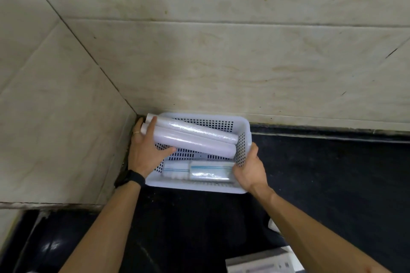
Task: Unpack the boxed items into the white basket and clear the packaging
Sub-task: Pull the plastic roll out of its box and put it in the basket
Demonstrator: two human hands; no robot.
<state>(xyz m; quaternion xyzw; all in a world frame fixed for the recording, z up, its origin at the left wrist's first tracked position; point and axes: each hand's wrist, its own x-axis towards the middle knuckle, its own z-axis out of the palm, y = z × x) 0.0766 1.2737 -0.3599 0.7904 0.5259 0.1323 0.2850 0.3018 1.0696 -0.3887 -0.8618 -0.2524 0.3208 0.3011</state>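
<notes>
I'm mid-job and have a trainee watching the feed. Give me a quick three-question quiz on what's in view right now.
1. True or false: the two long rolls lie flat on the floor of the white basket.
2. Which hand lies on the rolls' raised ends?
3. What sits along the basket's near wall: A) packs of clear bags, B) a bottle, C) nothing?

Key:
1. False; they are tilted, their ends over the left rim.
2. The left hand; the right hand grips the basket's right side.
3. A.
</notes>
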